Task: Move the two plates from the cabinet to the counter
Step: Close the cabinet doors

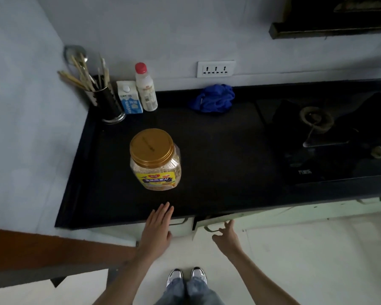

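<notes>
Opening the cabinet door (273, 213) below the front edge of the counter (218, 161) seems the step in hand. The right hand (226, 235), fingers loosely spread, reaches the handle (210, 229) without clasping it. The left hand (157, 223) lies flat and empty at that edge. The plates are out of sight, likely inside, so the door must swing wide next.

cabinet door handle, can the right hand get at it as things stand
Probably yes: the right hand has its fingers right at the cabinet door handle, and nothing sits between them.
</notes>
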